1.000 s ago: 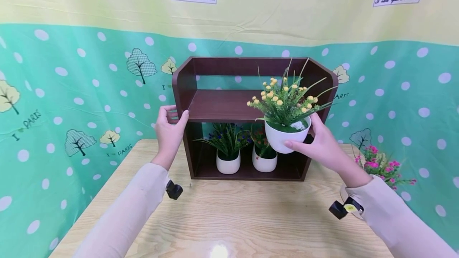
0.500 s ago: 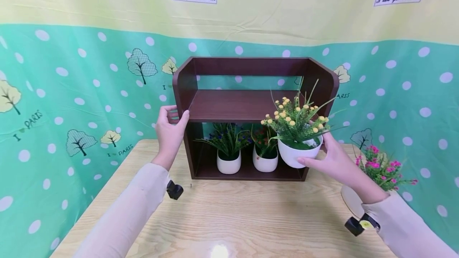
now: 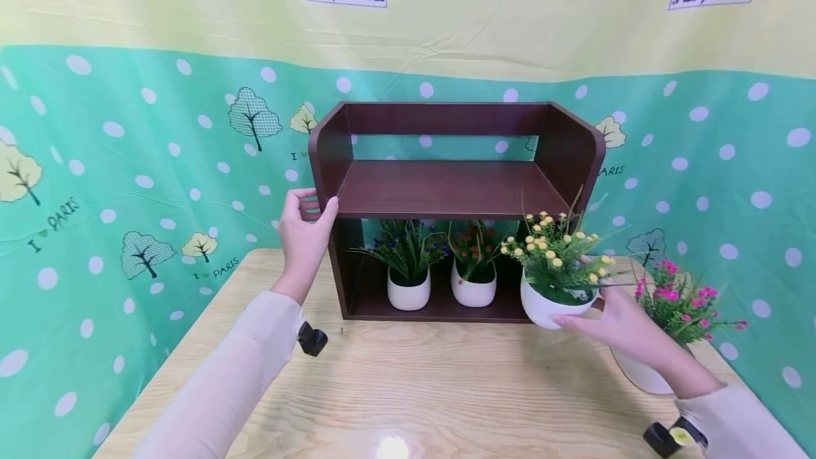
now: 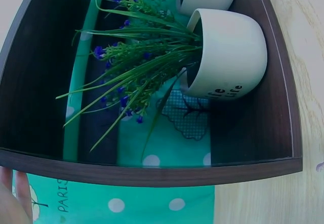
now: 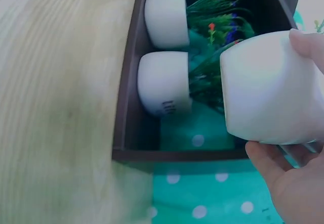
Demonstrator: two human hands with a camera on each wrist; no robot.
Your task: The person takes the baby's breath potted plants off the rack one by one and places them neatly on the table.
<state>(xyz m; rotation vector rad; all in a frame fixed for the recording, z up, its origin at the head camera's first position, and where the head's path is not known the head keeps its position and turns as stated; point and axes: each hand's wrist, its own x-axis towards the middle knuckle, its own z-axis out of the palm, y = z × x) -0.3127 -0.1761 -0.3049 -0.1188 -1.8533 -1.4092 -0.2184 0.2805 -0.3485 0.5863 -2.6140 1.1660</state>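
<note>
My right hand (image 3: 615, 321) grips a white pot (image 5: 273, 90) by its side, thumb in front and fingers round the far side. Yellow artificial flowers (image 3: 551, 250) and long green blades rise from this pot, held in front of the shelf's lower right end. My left hand (image 3: 304, 236) holds the left side panel of the dark brown two-tier shelf (image 3: 446, 186), thumb at its front edge. Inside the lower tier stand a white pot with blue-purple flowers (image 3: 409, 294) and, to its right, a white pot with red flowers (image 3: 474, 290).
A pot of pink flowers (image 3: 685, 307) stands on the light wooden table (image 3: 446, 381) at the right, partly behind my right forearm. A green dotted curtain (image 3: 146, 176) hangs behind the shelf and along both sides.
My right hand has brought the yellow-flowered pot down and to the right, from in front of the upper tier to the lower tier's right end. The left hand stays at the side panel.
</note>
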